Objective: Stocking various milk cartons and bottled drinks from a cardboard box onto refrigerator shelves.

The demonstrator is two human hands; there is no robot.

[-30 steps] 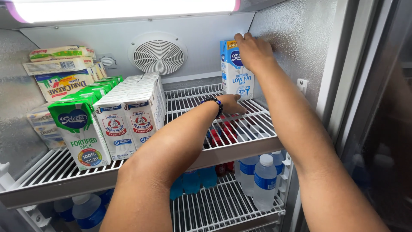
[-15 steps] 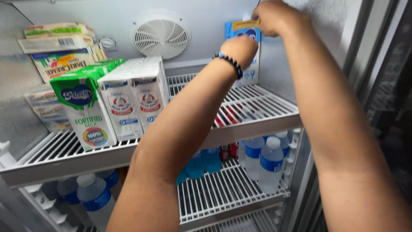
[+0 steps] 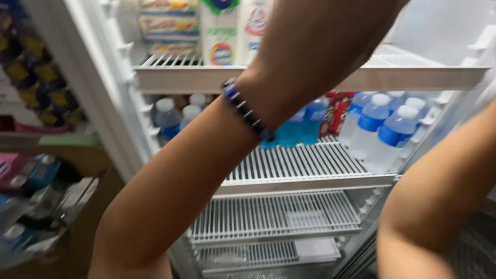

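Grip of both hands out of frame: the left forearm (image 3: 206,155) runs diagonally from lower left up past the top edge, the right forearm (image 3: 439,196) rises along the right side, and neither hand shows, so whether either is open or closed on anything cannot be told. Left wrist wears a beaded bracelet (image 3: 248,111), dark and blue beads, strung across the arm's axis.

Nearest things to the raised left arm: upright cartons (image 3: 222,31) on the upper wire shelf (image 3: 175,77) of an open refrigerator, long axes vertical, printed fronts facing out; only their lower halves are visible, blurred. They stand just left of the arm, at the shelf's front edge.

Middle shelf (image 3: 305,165): white coated wire, parallel bars running front to back. Clear plastic water bottles (image 3: 385,134) with blue labels and white caps stand upright at right; more at left rear (image 3: 168,116). Translucent blue packs (image 3: 299,129) sit behind the wrist, red packaging (image 3: 338,111) beside them. Lower shelves (image 3: 274,217) are wire too.
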